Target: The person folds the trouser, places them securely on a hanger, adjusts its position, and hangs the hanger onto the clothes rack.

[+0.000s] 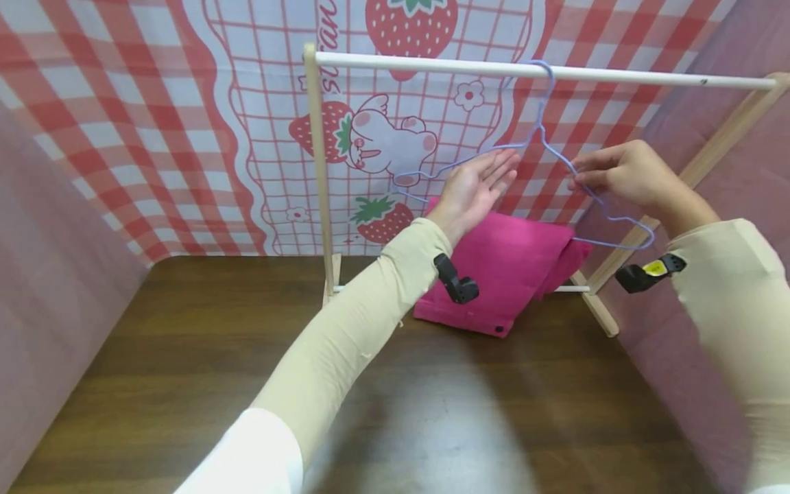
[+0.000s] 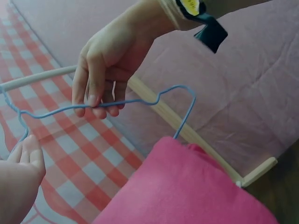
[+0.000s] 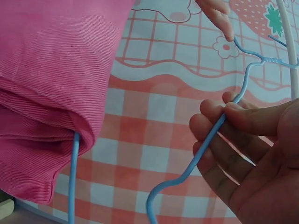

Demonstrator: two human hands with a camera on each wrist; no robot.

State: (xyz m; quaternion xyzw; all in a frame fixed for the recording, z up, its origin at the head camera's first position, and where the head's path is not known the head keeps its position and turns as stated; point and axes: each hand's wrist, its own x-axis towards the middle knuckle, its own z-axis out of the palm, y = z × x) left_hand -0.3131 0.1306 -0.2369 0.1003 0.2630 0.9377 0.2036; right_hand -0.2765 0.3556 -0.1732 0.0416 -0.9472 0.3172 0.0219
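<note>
A blue wire hanger (image 1: 541,113) hangs by its hook over the white rod (image 1: 432,65) of a rack. Folded over its lower bar is a pink ribbed cloth garment (image 1: 494,267), with a dark button near its bottom corner. My right hand (image 1: 638,178) pinches the hanger's right shoulder between thumb and fingers, as the right wrist view shows clearly. Beside the hanger's left shoulder, my left hand (image 1: 474,191) has straight fingers, palm turned up. In the right wrist view, the left fingertips (image 3: 227,33) appear to touch the wire.
The rack's wooden left post (image 1: 318,171) and slanting right post (image 1: 728,137) frame the hanger. A low white crossbar (image 1: 570,289) runs behind the garment. Behind stands a red-checked strawberry cloth (image 1: 259,137); pink cloth (image 1: 710,288) covers the right side. Below is a brown wooden tabletop (image 1: 216,357).
</note>
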